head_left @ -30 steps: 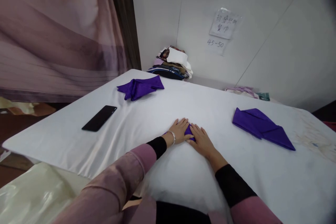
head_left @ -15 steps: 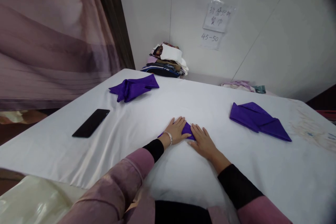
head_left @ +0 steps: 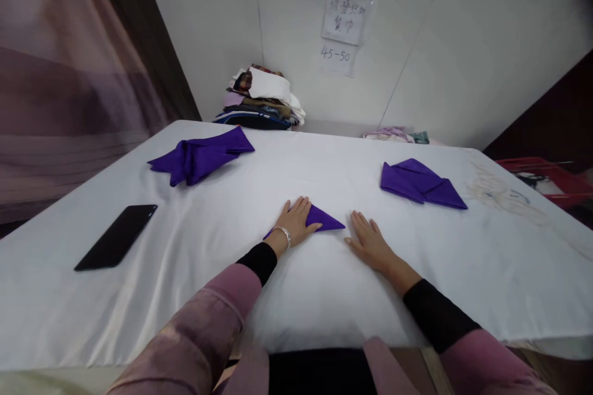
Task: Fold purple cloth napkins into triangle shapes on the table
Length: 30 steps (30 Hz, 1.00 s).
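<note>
A purple cloth napkin [head_left: 324,220], folded to a triangle, lies flat on the white tablecloth in front of me. My left hand [head_left: 295,222], with a silver bracelet at the wrist, rests flat on it, fingers stretched, and hides its middle. The napkin's right point shows past my thumb, and a small corner shows beside the wrist. To the right, my right hand [head_left: 369,245] is open over the cloth, apart from the napkin's tip and holding nothing.
A folded purple napkin [head_left: 421,182] lies at right, another purple napkin [head_left: 204,155] at back left. A black phone [head_left: 117,236] lies on the left of the white-covered table [head_left: 185,296]. Behind are a clothes pile [head_left: 264,99], a wall with paper signs [head_left: 344,15] and a red basket [head_left: 556,176].
My right hand has come off the napkin and moved right, baring its right point. My left hand stays on it. The view has turned to the right.
</note>
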Each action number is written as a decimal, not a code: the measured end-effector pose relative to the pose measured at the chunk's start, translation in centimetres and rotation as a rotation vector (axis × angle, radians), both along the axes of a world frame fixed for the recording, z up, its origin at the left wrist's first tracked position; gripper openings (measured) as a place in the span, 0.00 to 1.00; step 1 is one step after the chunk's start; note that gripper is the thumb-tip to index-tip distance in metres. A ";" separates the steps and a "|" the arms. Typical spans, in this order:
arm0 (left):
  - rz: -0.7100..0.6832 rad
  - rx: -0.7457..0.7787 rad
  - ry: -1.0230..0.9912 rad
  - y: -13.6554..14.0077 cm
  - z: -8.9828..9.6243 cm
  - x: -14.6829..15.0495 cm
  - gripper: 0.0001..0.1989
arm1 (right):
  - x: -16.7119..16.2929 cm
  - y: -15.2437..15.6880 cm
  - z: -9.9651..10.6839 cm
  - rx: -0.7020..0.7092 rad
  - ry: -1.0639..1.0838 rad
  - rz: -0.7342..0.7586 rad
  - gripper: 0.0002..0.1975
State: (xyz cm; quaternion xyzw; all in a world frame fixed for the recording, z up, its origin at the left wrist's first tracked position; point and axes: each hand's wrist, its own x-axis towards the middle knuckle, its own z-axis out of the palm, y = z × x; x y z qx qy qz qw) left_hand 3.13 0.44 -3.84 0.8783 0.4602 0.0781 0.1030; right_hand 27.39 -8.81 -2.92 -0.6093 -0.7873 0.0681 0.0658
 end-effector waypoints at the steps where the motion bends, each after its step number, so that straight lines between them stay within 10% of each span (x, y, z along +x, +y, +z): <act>1: 0.000 0.000 0.000 0.1 0.0 0.0 0.39 | -0.2 -0.1 0.5 0.010 0.015 -0.016 0.36; 12: -0.064 0.060 0.146 0.1 -0.4 -0.3 0.32 | -12.5 4.7 3.6 0.025 0.170 0.374 0.42; 30: 0.033 0.072 0.139 0.8 0.1 -0.2 0.36 | -7.0 4.4 1.8 0.015 0.102 0.286 0.41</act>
